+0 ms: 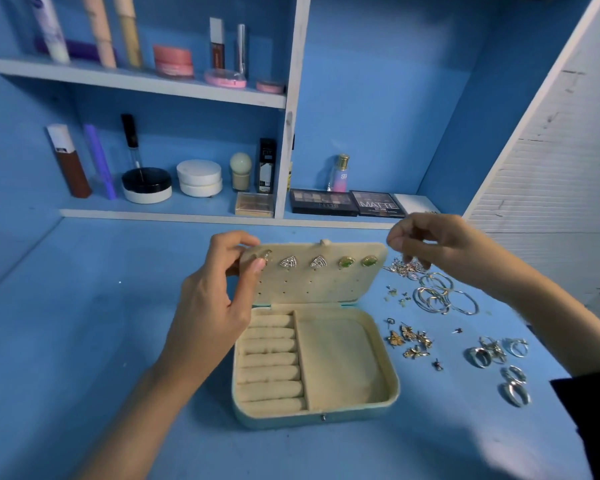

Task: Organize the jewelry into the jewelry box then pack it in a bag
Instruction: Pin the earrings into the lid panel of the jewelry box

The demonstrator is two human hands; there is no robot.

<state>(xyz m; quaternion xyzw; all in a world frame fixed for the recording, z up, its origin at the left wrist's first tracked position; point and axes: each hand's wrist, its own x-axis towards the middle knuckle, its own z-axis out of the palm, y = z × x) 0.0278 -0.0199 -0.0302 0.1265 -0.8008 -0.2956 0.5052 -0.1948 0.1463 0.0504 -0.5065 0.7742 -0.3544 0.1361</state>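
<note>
Tiny earring [264, 255], prob. light, stiff & slippery, sits on open jewelry box [392, 382] lid on the surface [84, 341], pinched edge-on by left hand [219, 292] fingers; right hand [440, 247] fingers curled over chains [404, 266], grip unclear.

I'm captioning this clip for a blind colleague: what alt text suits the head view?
A left hand pinches an earring at the left end of an open jewelry box lid, beside four pinned earrings. The right hand hangs over chains, hoops and rings on the blue table.
</note>
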